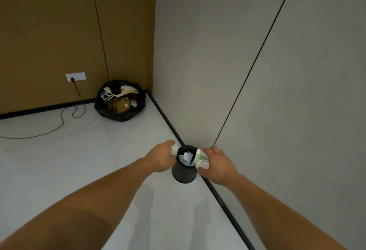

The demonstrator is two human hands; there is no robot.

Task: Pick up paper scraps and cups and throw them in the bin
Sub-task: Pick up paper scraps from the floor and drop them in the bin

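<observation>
A small black bin (184, 173) stands on the white floor against the black skirting of the right wall. White paper (186, 157) lies inside it. My left hand (161, 155) holds a crumpled white paper scrap (174, 148) at the bin's left rim. My right hand (216, 163) grips a crushed green-and-white paper cup (202, 159) at the bin's right rim. Both hands hover just above the bin's opening, one on each side.
A black rubbish bag (119, 101) full of paper bags and cardboard sits in the far corner. A black cable (65, 115) runs from a wall socket (75, 76) across the floor at left. Grey wall panels close off the right side.
</observation>
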